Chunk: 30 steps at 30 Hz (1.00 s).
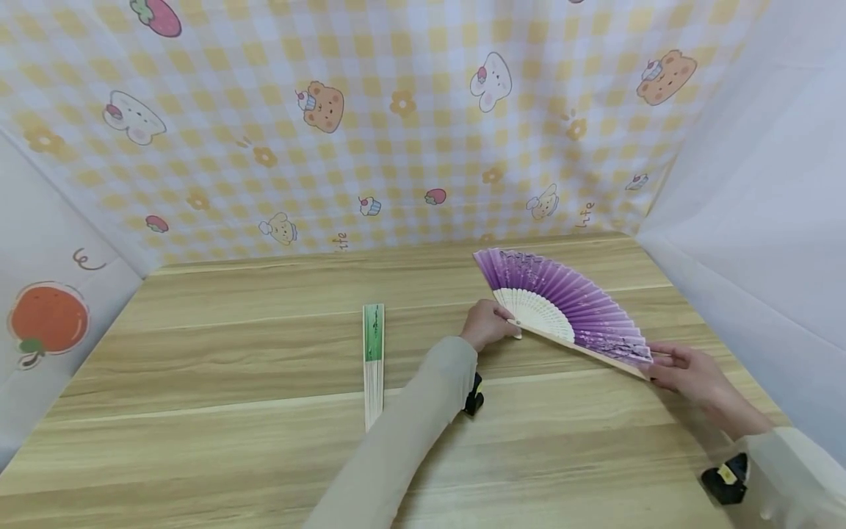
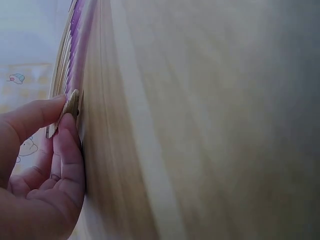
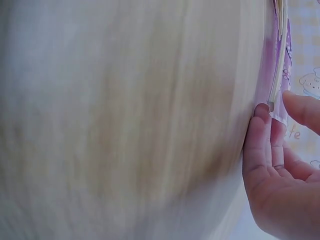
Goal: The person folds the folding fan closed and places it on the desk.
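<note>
A purple folding fan (image 1: 588,301) with pale pierced ribs is spread part-way at the right of the table. My left hand (image 1: 487,324) pinches its pivot end; in the left wrist view the thumb and fingers (image 2: 70,137) close on the stacked rib ends (image 2: 71,106). At the far corner of the fan, my right hand (image 1: 690,373) holds the outer end of the near guard stick. The right wrist view has the fan's purple edge (image 3: 279,112) between thumb and curled fingers. A folded green fan (image 1: 374,338) lies left of my left forearm, its lower end by the sleeve.
The wood-grain table (image 1: 231,353) runs up to a yellow checked cloth (image 1: 410,147) at the back. White side sheets (image 1: 747,220) bound it left and right. Black wrist devices (image 1: 725,477) sit at both cuffs.
</note>
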### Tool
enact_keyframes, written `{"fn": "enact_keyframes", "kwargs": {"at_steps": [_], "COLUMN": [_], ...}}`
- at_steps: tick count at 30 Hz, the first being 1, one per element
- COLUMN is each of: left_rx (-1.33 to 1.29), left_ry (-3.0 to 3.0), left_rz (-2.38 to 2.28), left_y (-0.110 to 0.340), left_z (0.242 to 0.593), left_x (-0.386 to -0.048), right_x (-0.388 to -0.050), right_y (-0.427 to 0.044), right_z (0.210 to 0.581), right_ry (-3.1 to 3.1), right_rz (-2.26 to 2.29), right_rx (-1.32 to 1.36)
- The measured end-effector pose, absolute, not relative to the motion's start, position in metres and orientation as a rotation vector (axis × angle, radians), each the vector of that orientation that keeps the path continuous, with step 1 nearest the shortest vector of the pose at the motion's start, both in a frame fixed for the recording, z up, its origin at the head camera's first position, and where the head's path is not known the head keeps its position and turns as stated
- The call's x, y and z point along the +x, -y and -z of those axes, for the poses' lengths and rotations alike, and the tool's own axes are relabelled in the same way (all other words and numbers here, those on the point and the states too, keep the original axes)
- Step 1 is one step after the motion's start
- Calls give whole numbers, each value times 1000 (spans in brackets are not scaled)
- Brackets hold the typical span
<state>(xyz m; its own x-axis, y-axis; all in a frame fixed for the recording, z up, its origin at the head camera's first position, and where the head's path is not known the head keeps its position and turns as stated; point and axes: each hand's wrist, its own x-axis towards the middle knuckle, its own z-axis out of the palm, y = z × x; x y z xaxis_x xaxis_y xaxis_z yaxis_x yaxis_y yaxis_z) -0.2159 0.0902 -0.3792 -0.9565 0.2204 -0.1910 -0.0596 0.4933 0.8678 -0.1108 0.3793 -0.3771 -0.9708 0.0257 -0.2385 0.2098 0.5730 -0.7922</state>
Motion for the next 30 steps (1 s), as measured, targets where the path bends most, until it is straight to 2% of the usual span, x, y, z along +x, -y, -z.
{"fn": "enact_keyframes", "kwargs": {"at_steps": [12,20,30], "left_rx": [115,140,134], "left_ry": [-2494,-2545,-2537], "left_rz": [-1380,-1291,-1262], "left_y": [-80,-71,-57], "left_z": [376,376,374], "left_x": [-214,-215,-214], "right_x": [-111,-111,-116], "right_y": [-368,-361,-352], "right_z": [379,377,382], "right_ry": [-2583,-2644,-2539], "right_rz": [1411,1284,1441], "right_rx": [142,109,88]}}
